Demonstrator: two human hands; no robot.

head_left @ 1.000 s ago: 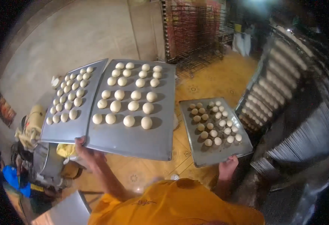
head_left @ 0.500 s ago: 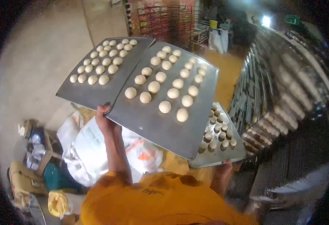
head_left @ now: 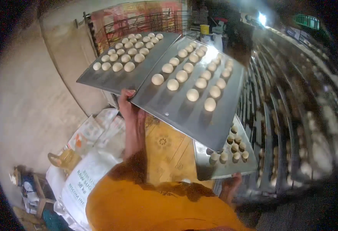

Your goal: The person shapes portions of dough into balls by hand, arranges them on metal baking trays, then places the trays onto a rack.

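Three metal baking trays of round pale dough balls are held up in front of me. My left hand [head_left: 129, 107] is closed at the near edge where the left tray [head_left: 111, 81] and the middle tray [head_left: 180, 115] meet, its thumb on top and its other fingers hidden beneath. The middle tray tilts down to the right, its near right corner over the lower tray [head_left: 230, 169]. At that lower tray's near edge, my right hand [head_left: 231, 184] is closed, its fingers partly hidden. Dough balls [head_left: 192, 95] sit in rows on the middle tray.
Along the right runs a tall rack [head_left: 276, 115] stacked with trays of dough balls. White sacks [head_left: 86, 184] lie low on the left, beside patterned tan flooring [head_left: 165, 150]. Farther back are a wire rack [head_left: 146, 23] and a yellow bucket [head_left: 204, 29].
The trays and both hands have shifted to the right and the view has turned. The rack on the right is nearer, and the sacks show farther left. Both hands keep their grip.
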